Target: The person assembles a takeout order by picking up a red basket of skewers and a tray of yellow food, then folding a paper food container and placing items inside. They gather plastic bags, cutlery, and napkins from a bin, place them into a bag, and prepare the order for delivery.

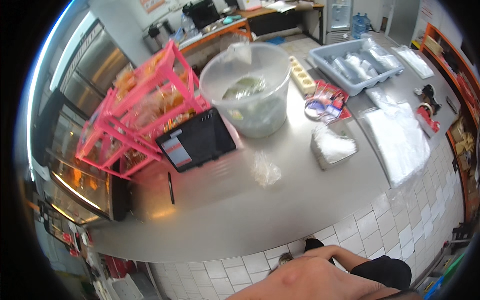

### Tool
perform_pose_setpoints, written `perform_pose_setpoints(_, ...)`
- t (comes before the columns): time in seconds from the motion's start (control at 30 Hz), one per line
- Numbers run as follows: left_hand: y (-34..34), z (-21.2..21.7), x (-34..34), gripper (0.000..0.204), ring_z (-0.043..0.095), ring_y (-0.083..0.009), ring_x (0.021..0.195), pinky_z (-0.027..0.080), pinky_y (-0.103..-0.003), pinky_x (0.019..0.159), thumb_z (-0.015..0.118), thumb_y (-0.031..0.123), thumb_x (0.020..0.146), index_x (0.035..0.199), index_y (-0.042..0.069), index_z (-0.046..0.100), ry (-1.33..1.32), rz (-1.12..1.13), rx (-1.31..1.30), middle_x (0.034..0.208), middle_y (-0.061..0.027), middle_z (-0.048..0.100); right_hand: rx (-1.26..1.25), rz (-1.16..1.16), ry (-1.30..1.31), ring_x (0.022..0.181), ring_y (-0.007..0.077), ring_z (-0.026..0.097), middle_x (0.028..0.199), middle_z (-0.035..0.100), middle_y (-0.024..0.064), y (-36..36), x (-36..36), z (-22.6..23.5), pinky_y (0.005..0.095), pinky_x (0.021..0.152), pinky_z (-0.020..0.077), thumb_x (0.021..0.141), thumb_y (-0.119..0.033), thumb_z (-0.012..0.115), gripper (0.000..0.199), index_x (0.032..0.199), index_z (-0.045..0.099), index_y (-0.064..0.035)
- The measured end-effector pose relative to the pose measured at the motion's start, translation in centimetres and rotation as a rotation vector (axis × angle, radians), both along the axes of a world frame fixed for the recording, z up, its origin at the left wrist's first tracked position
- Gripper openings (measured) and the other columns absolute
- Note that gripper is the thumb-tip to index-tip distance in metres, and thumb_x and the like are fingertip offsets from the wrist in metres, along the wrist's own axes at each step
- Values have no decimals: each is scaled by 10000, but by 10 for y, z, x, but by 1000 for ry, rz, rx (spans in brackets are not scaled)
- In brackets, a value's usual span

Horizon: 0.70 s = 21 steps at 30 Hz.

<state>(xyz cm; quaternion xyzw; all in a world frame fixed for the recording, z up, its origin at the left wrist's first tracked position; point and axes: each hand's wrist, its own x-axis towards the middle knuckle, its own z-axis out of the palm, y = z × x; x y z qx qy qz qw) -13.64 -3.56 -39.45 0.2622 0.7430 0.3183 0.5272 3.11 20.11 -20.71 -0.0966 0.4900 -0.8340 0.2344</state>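
Note:
Bare skin of my arms [305, 280] fills the lower edge, very close and blurred, below the near edge of the steel table [220, 225]. Behind it a bent forearm [345, 256] comes from a black sleeve [385, 272] at the right. I cannot tell which hand is which, and the fingers are hidden. Neither arm touches anything on the table. A crumpled clear plastic bag [265, 170] lies nearest, at mid-table. Behind it stands a large translucent bucket [260, 117] with a greenish plastic-wrapped bundle inside. A square container [321, 155] of white shredded-looking material sits to the right.
A pink rack [115, 126] of packaged food, a black tablet [200, 142] and a pen [171, 188] occupy the left. Toward the right are a power strip [302, 76], a grey tray [356, 89] of plastic packs and stacked clear bags [397, 142]. Tiled floor [377, 220] borders the table.

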Motion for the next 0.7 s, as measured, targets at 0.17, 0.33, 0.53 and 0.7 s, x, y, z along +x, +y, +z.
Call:
perform_pose_setpoints(0.17,22,112,26,244,626,-235,868,501,-370,745,536,222,884,1031,35,589,-290,-61,48,892,-93,635,1000,-1130,520,1168,302,506,1242,551,134,76,-90,141,401,987,396,787,-167,696,472,1233,554,-110)
perform_pose_setpoints(0.33,50,197,43,248,625,-229,861,500,-369,745,538,236,890,1026,35,589,-495,-223,49,886,-87,633,1676,-950,401,1111,360,505,1177,553,128,111,-179,114,466,959,377,730,-189,690,324,1047,628,-164)
perform_pose_setpoints(0.53,129,317,13,254,625,-222,854,498,-367,745,540,252,897,1021,35,590,-452,-157,252,879,-79,631,1247,-702,327,850,328,608,908,651,130,85,-44,74,405,771,462,795,-149,628,126,895,676,-91)
perform_pose_setpoints(0.7,319,379,-45,74,481,-73,715,399,-212,652,537,111,907,945,50,556,92,86,788,788,6,520,730,-743,-307,1035,291,587,1105,620,133,32,149,79,374,880,458,820,-219,651,400,1191,555,-101)
